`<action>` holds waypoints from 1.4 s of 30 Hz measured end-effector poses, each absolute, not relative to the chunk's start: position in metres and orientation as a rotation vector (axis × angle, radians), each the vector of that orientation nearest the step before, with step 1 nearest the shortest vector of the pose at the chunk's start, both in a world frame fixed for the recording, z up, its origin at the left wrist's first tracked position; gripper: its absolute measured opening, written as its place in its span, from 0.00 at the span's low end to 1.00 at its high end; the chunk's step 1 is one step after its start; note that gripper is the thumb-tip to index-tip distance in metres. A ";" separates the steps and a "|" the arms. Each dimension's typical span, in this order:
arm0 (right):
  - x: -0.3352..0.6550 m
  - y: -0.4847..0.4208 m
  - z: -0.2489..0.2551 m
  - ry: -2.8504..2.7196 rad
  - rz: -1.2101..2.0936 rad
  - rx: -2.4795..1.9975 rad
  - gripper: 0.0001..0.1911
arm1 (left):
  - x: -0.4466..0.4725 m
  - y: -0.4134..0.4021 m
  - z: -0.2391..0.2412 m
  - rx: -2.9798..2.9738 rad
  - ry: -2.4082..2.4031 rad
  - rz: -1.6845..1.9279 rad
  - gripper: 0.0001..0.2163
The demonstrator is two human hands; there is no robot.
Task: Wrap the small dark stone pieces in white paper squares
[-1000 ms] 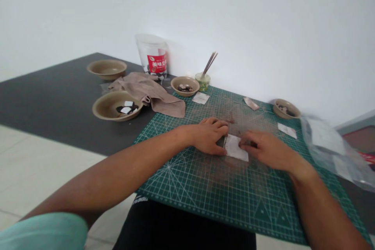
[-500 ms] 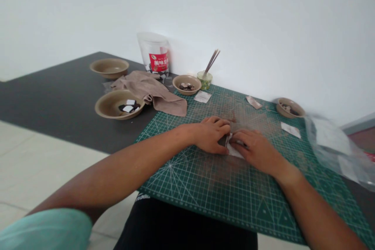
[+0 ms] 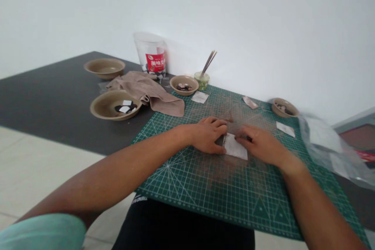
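A small white sheet (image 3: 235,147) lies on the green cutting mat (image 3: 205,187), over a brown smudged patch. My left hand (image 3: 208,134) rests curled on the mat and pins the sheet's left edge with thumb and fingertips. My right hand (image 3: 261,144) lies over the sheet's upper right part, fingers bent, pressing something small and dark that I cannot make out against it.
A brown cloth (image 3: 146,90) and a tan bowl of dark and white pieces (image 3: 114,105) lie to the left, another bowl (image 3: 104,67) behind. Small bowls (image 3: 184,84) (image 3: 284,108), a stick cup (image 3: 202,80), a red-labelled jar (image 3: 152,58), paper scraps (image 3: 285,129) and a plastic bag (image 3: 331,144) ring the mat.
My right hand slid left over the white sheet, then drew back to the right, uncovering most of it again. The left hand stayed on the sheet's left edge.
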State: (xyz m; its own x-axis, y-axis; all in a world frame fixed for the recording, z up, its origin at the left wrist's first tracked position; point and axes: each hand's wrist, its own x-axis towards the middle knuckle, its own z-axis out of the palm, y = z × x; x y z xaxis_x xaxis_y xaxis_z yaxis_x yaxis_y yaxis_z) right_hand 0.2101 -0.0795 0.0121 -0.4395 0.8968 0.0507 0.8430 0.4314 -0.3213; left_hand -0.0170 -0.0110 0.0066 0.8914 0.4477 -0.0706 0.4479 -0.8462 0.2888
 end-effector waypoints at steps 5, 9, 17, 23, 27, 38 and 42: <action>0.198 -0.084 0.011 -2.517 0.514 -1.334 0.06 | -0.017 -0.010 0.005 2.774 0.624 0.019 0.25; 0.200 -0.079 0.014 -2.451 0.335 -1.510 0.07 | -0.017 -0.010 0.006 2.765 0.671 0.007 0.26; 0.205 -0.083 0.014 -2.502 0.403 -1.437 0.06 | -0.016 -0.010 0.007 2.774 0.655 -0.010 0.27; 0.210 -0.085 0.021 -2.533 0.533 -1.529 0.05 | -0.016 -0.010 0.005 2.759 0.662 -0.012 0.27; 0.204 -0.085 0.018 -2.499 0.498 -1.416 0.06 | -0.016 -0.010 0.006 2.771 0.647 -0.001 0.27; 0.205 -0.086 0.018 -2.452 0.467 -1.448 0.05 | -0.016 -0.010 0.006 2.761 0.662 0.002 0.27; 0.214 -0.080 0.019 -2.444 0.281 -1.669 0.04 | -0.016 -0.010 0.005 2.745 0.678 0.007 0.27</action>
